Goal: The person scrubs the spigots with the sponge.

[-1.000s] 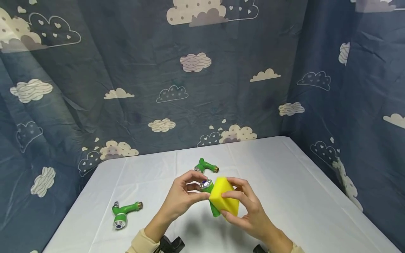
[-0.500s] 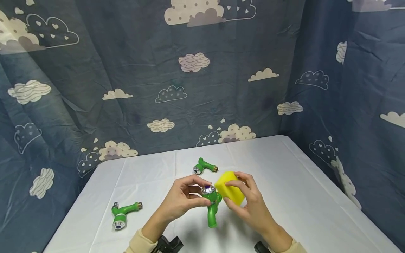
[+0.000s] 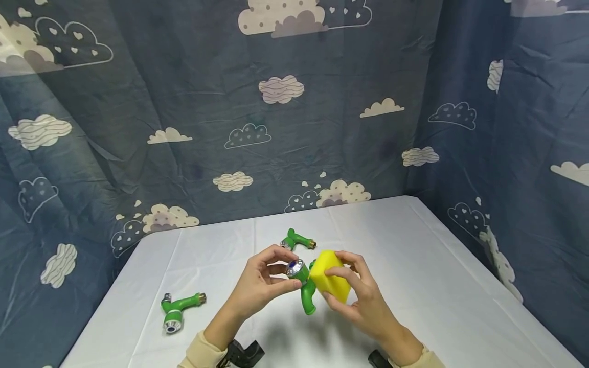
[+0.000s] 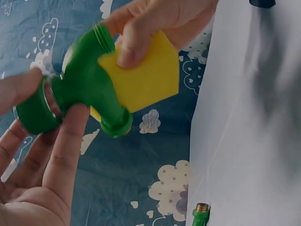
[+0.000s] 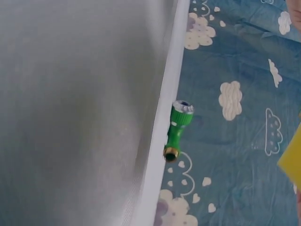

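My left hand (image 3: 259,281) holds a green faucet (image 3: 308,299) by its knob end, which has a chrome cap, between thumb and fingers above the table. Its spout points downward in the head view. A yellow sponge (image 3: 329,276) is pinched in my right hand (image 3: 363,299) and lies against the faucet's side. From the left wrist view, the faucet (image 4: 87,73) overlaps the sponge (image 4: 146,77), and the right thumb presses on the sponge's face. Only a corner of the sponge (image 5: 292,162) enters the right wrist view.
A second green faucet (image 3: 179,309) lies on the white-covered table (image 3: 414,255) at the left. Another faucet (image 3: 299,240) lies farther back, behind my hands. A dark cloud-print curtain (image 3: 207,102) closes off the back and sides. Black wrist mounts (image 3: 244,353) sit below the hands.
The sponge moved off the faucet to the right, then came back against it. The faucet turned upright midway and is now tilted again, cap facing me.
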The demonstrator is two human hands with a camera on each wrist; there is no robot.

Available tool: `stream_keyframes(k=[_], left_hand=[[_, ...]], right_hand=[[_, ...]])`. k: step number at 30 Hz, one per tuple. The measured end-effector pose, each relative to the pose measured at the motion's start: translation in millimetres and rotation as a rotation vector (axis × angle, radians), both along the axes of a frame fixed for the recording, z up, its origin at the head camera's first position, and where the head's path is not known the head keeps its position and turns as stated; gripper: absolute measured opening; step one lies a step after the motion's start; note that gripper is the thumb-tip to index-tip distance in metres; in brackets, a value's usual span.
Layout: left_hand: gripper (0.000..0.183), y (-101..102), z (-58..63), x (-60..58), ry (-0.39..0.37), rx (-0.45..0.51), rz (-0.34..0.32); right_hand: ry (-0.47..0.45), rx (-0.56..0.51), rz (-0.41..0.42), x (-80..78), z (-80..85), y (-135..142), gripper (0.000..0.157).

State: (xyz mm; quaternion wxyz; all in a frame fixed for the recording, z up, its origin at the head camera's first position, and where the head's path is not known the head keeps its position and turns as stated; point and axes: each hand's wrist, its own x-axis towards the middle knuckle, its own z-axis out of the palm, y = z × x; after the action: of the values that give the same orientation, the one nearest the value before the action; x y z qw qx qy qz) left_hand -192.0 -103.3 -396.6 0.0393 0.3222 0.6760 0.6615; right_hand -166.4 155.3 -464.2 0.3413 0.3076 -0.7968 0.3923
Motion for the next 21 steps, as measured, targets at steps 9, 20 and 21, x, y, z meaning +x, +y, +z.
stream_keyframes(k=[9, 20, 21], left_hand=[[0.042, -8.6, 11.2, 1.7, 0.012, 0.004, -0.073], [0.046, -6.5, 12.2, 4.0, -0.024, -0.077, -0.065], [0.045, -5.9, 11.8, 4.6, -0.031, -0.075, -0.078]], right_hand=[[-0.026, -0.056, -0.17, -7.7, 3.6, 0.6, 0.051], [0.009, -0.02, 0.071, -3.5, 1.4, -0.8, 0.033], [0.003, -0.01, 0.054, -2.6, 1.0, -0.6, 0.034]])
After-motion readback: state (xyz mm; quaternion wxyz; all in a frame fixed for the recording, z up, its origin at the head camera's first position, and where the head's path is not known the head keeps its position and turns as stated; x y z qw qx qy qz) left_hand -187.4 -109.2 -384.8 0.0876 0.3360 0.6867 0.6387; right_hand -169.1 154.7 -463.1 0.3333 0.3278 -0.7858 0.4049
